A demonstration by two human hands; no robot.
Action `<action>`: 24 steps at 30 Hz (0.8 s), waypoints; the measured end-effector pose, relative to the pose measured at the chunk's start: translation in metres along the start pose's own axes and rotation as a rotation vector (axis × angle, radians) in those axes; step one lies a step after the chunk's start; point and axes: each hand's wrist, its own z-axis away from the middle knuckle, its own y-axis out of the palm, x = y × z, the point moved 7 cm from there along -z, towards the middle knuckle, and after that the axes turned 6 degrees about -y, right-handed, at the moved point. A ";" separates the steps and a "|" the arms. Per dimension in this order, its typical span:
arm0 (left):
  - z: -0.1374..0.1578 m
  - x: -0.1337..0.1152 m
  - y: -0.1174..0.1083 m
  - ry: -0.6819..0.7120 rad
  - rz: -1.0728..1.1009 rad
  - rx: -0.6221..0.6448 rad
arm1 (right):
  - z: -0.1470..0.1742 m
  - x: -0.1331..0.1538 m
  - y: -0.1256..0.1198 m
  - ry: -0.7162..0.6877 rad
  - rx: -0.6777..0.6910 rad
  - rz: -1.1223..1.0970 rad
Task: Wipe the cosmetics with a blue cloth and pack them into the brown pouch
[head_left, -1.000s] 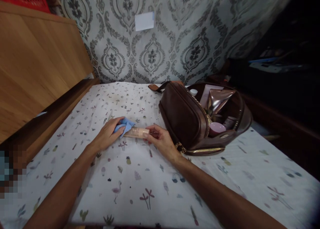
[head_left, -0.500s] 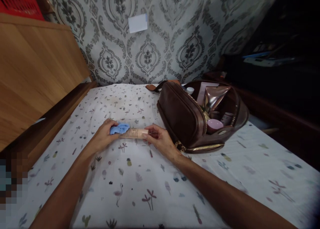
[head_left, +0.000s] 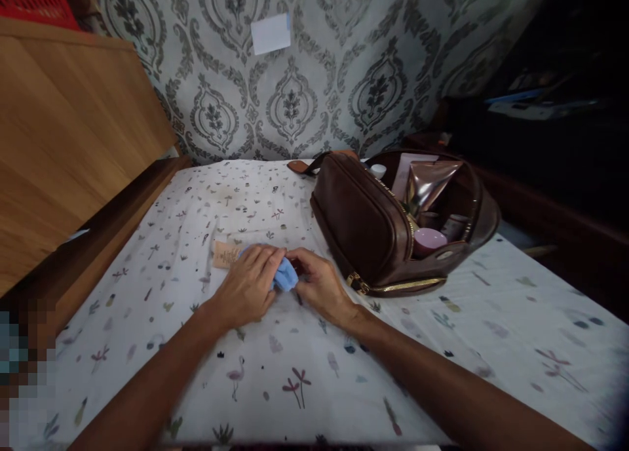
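A beige squeeze tube [head_left: 226, 254] lies crosswise before me, its flat end sticking out to the left. My left hand [head_left: 253, 277] is closed over the tube with a light blue cloth [head_left: 285, 275] bunched under its fingers. At the tube's other end my right hand [head_left: 317, 280] is closed, its fingertips against the cloth and the tube's end, which is hidden. To the right stands a dark brown cosmetic bag [head_left: 351, 221], unzipped, with a pink round container [head_left: 429, 241] and a shiny rose-gold pouch [head_left: 432, 182] inside.
A bed or table surface with a printed white sheet [head_left: 275, 385] lies under everything. On the left rises a wooden cabinet [head_left: 83, 110] with a red basket [head_left: 37, 2] on top. Patterned wallpaper [head_left: 289, 103] covers the wall behind.
My left hand has slid right along the tube with the cloth, from its flat end towards the end at my right hand. The flat end now shows uncovered.
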 end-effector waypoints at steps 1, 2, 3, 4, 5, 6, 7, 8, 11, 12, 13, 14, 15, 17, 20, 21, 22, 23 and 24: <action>0.000 0.006 0.002 -0.041 0.020 0.045 | 0.000 0.000 0.000 -0.017 0.003 0.010; 0.000 0.016 0.003 -0.084 0.044 0.096 | 0.001 0.000 0.000 -0.030 0.003 0.014; 0.002 0.027 0.003 -0.123 0.064 0.150 | 0.001 0.000 0.000 -0.040 0.003 0.014; 0.005 0.039 0.001 -0.161 0.078 0.207 | 0.001 -0.001 0.000 -0.045 0.001 0.014; 0.008 0.052 -0.001 -0.196 0.081 0.255 | 0.001 -0.001 0.000 -0.045 0.003 0.016; 0.011 0.065 -0.003 -0.231 0.073 0.296 | 0.001 -0.002 -0.001 -0.041 0.007 0.020; 0.014 0.076 -0.005 -0.254 0.071 0.334 | 0.001 -0.003 -0.001 -0.037 0.009 0.027; 0.017 0.085 -0.007 -0.269 0.074 0.363 | 0.000 -0.003 -0.002 -0.032 0.011 0.032; 0.023 0.097 -0.008 -0.300 0.100 0.416 | 0.000 -0.004 -0.003 -0.008 0.014 0.013; 0.024 0.098 -0.008 -0.309 0.110 0.422 | -0.001 -0.006 -0.003 0.015 0.005 -0.013; 0.024 0.097 -0.008 -0.318 0.116 0.421 | -0.001 -0.009 -0.004 0.049 -0.007 -0.046; 0.024 0.096 -0.008 -0.323 0.120 0.413 | -0.001 -0.013 -0.004 0.091 -0.020 -0.086; 0.023 0.094 -0.010 -0.324 0.121 0.397 | -0.001 -0.017 -0.003 0.139 -0.032 -0.132; 0.020 0.090 -0.013 -0.320 0.105 0.349 | -0.001 -0.026 -0.002 0.235 -0.051 -0.239; 0.017 0.084 -0.016 -0.316 0.046 0.285 | -0.002 -0.033 0.000 0.327 -0.066 -0.376; 0.016 0.083 -0.017 -0.314 0.027 0.268 | -0.002 -0.035 0.000 0.344 -0.068 -0.406; 0.015 0.081 -0.018 -0.312 0.014 0.253 | -0.002 -0.036 0.000 0.359 -0.067 -0.425; 0.014 0.080 -0.018 -0.308 0.014 0.242 | -0.002 -0.037 0.000 0.371 -0.068 -0.436; 0.014 0.080 -0.018 -0.304 0.032 0.238 | -0.002 -0.037 -0.001 0.381 -0.075 -0.443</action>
